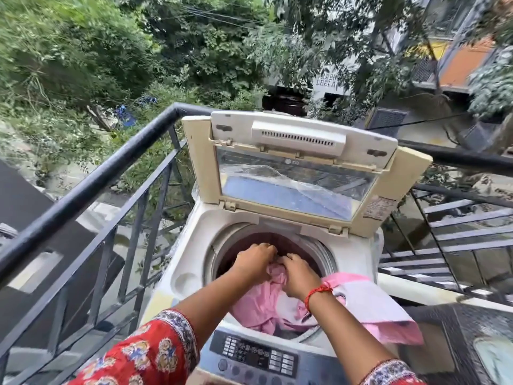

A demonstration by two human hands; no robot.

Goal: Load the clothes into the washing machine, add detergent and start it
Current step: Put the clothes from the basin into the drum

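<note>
Pink laundry getting stuffed into the top-loader

The pink cloth [266,304] is being gripped in curled fingers of both the left hand [254,263] and right hand [298,276] inside the drum [319,254]; the bit trailing right of the fingers is probably best tucked in.

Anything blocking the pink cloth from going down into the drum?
Nothing visible. The lid stands open, both hands, left and right, grip the pink cloth inside the drum mouth. One end still drapes over the right rim.
</note>
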